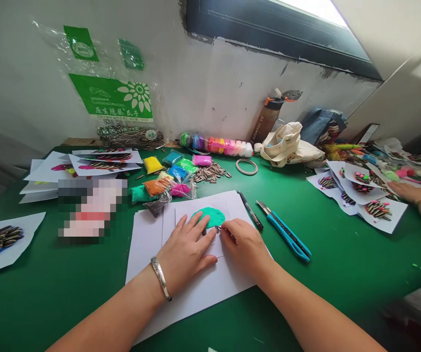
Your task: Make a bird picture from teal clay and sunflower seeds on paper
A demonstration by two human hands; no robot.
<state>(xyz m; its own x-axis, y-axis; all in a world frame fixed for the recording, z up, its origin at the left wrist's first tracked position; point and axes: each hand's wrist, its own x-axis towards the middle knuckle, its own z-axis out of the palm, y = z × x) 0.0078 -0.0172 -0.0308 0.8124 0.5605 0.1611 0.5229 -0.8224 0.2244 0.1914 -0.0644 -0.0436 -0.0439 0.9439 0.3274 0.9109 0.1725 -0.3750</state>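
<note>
White sheets of paper [199,288] lie stacked in front of me, with a flat oval of teal clay [212,216] on the top one. My left hand [188,249] rests on the paper, fingers spread, fingertips on the clay's left and lower edge. A silver bracelet circles that wrist. My right hand [245,244] is closed in a pinch at the clay's lower right edge. At its fingertips shows a small dark sunflower seed [217,229], partly hidden by the fingers. Another dark seed peeks out under my left fingers.
Right of the paper lie a black pen [250,210] and a blue utility knife [285,232]. Behind are bagged clay [153,165], a seed pile [212,172] and a tape roll [246,166]. Seed pictures [364,190] lie rightward, near another person's hand [406,191].
</note>
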